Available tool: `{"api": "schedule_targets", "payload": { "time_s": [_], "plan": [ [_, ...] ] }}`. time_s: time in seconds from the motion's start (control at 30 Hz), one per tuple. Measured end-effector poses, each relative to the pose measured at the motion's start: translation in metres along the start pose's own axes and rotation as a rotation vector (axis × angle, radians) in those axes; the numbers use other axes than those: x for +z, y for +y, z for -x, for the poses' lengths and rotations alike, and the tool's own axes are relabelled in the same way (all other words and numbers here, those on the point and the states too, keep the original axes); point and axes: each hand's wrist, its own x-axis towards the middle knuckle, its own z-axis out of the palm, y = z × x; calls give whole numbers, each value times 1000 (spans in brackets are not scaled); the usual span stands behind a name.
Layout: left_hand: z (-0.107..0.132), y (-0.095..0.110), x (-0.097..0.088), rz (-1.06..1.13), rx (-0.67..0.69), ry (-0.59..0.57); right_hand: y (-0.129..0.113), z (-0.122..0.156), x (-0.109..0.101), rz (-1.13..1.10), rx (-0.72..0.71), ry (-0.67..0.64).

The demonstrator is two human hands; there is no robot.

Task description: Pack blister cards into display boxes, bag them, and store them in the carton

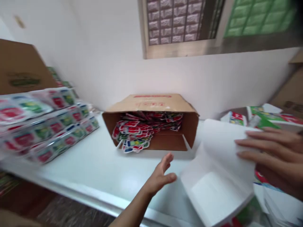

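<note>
My left hand point(160, 176) reaches out over the white table point(99, 170), fingers apart and empty, a short way in front of a brown cardboard box point(151, 108) lying on its side. Red, green and blue printed sachets point(139, 132) spill from the box's open mouth. My right hand point(270, 151) lies with stretched fingers on a white unfolded carton blank point(217, 176) at the right, its thumb hidden beneath the sheet.
Wrapped bundles of printed packets point(44, 126) are stacked at the left, with a brown carton point(21, 67) behind them. More flat printed cartons point(265, 118) lie at the right. A white wall and a glass-block window point(175, 22) stand behind. The table's front edge runs near me.
</note>
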Motion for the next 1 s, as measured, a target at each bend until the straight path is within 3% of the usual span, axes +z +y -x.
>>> {"api": "schedule_targets", "payload": {
  "time_s": [0.07,0.13,0.27,0.43,0.53,0.63,0.73,0.77,0.9,1.0],
  "plan": [
    [14,4,-1,44,-48,0,-31,-23,45,-81,-138,-15],
    [35,0,-10,62,-122,81,-53,-45,87,-196,-184,25],
    [77,-6,-50,62,-198,292,-85,-77,160,-439,-168,33],
    [99,8,-98,-12,-191,306,-131,-99,227,-670,-256,18],
    [102,14,-117,-59,-126,380,-142,-100,259,-638,-234,65],
    [111,19,-144,-147,-96,529,-120,-86,289,-430,-63,-61],
    [120,25,-179,-238,-128,703,-67,-70,318,-113,175,-341],
    [121,28,-190,-259,-142,755,-45,-68,326,-52,232,-376],
    [115,39,-224,-356,-158,896,38,-77,349,78,354,-384],
    [115,45,-226,-572,-92,1059,77,-83,355,107,383,-396]
  ]
}}
